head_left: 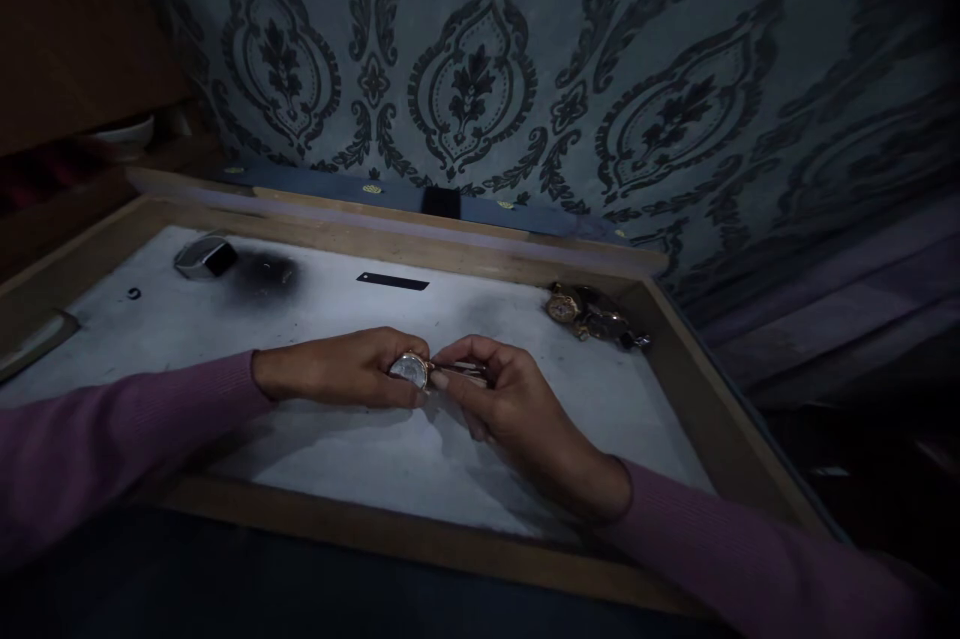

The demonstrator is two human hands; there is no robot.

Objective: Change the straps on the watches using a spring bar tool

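A round wristwatch point(409, 371) with a pale face and a shiny metal rim is gripped between the thumb and fingers of my left hand point(352, 369). My right hand point(502, 389) is closed, its thumb and forefinger pinching at the right edge of the same watch. Thin pale strips point(471, 372) show between the right-hand fingers; whether they are a strap or a tool I cannot tell. Both hands are above the white surface point(330, 449) of a wood-rimmed tray.
A black ruler-like strip point(393, 281) lies beyond my hands. Several watches point(592, 312) are heaped at the right. A grey metallic block point(204, 257), a small dark curled piece point(134, 294) and a dark smudge point(264, 277) are at the left. The wooden rim point(360, 517) surrounds the surface.
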